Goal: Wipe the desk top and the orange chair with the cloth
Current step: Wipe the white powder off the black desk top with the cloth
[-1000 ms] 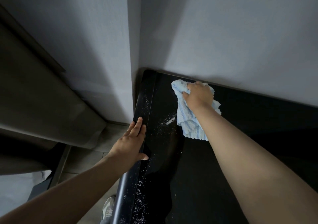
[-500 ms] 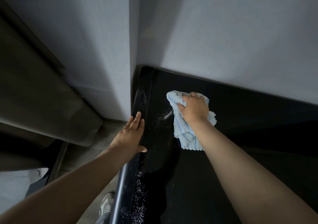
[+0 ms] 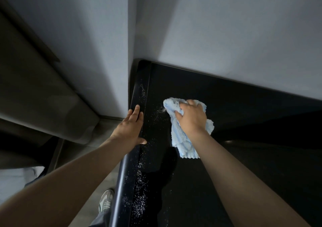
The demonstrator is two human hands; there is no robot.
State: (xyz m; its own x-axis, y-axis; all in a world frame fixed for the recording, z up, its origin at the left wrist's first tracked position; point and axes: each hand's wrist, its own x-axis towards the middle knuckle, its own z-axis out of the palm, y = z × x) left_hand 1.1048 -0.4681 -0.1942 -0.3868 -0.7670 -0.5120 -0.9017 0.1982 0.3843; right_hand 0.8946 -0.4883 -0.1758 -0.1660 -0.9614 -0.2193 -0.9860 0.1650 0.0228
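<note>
The black desk top (image 3: 244,122) fills the right half of the head view, with its far edge against the grey wall. My right hand (image 3: 190,119) grips a bunched light blue cloth (image 3: 181,142) and presses it on the desk near the left end. White crumbs or powder (image 3: 139,197) lie scattered along the desk's left edge strip and just left of the cloth. My left hand (image 3: 131,127) lies flat on that left edge, fingers straight, thumb on the top. No orange chair is in view.
A grey wall corner (image 3: 130,43) stands right behind the desk's left end. Left of the desk is a dark grey upholstered piece (image 3: 43,96) and the floor, with my shoe (image 3: 105,203) near the desk edge.
My right hand has drawn the cloth back from the far left corner toward me across the desk. My left hand has stayed on the left edge.
</note>
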